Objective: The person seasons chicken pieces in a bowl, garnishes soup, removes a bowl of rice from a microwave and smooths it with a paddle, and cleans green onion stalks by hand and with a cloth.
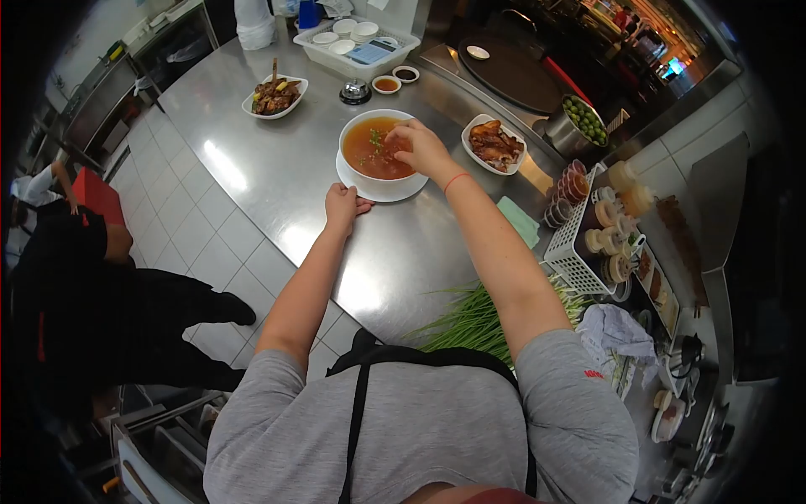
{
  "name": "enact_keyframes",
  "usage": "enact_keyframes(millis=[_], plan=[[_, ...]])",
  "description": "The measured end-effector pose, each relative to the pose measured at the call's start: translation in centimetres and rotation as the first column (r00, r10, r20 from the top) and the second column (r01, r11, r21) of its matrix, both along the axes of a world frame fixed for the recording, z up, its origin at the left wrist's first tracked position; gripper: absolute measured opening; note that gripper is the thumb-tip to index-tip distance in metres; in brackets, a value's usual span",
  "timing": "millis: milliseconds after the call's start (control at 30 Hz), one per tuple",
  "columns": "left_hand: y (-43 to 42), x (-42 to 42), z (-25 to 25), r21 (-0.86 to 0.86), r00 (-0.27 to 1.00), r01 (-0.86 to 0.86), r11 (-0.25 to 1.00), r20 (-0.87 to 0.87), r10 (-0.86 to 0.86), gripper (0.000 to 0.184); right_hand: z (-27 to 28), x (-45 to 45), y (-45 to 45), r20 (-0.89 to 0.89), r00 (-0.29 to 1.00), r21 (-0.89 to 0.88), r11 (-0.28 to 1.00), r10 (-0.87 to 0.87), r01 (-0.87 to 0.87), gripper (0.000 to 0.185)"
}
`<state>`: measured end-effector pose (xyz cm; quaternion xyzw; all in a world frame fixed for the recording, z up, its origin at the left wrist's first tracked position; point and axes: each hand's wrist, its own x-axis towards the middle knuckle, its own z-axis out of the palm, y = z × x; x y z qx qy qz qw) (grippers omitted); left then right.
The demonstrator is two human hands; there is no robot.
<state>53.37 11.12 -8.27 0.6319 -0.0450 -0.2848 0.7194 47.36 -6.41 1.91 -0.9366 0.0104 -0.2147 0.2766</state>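
A white bowl of orange-brown soup [366, 144] with green bits on top stands on a white plate [390, 192] on the steel counter [277, 181]. My left hand [345, 207] is at the plate's near left edge, its fingers closed on the rim. Over the right side of the soup hangs my right hand [420, 149], with fingers curved down and apart; nothing can be made out between them. To the right sits a white dish of browned meat [494, 144], and to the upper left another meat dish [277, 97].
Beyond the bowl are a bell [355, 91], two sauce cups [387, 85] and a white basket of small dishes [357, 49]. Green stalks [466, 323] lie near my right arm, beside a white basket of jars [579, 252]. A person in black [109, 311] stands at left.
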Motion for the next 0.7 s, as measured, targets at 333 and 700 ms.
enact_keyframes(millis=[333,700], plan=[[-3.5,1.9,-0.1,-0.043,0.998,0.052,0.998,-0.028,-0.053,0.016,-6.6,-7.9,-3.5,-0.145,0.791,0.913,0.228,-0.594,0.339,0.019],[-9.1,4.2,0.0,-0.058,0.997,0.069,0.996,-0.038,-0.072,0.017,-9.2,-7.0,-7.5,-0.035,0.759,0.958,-0.237,-0.65,-0.159,0.016]])
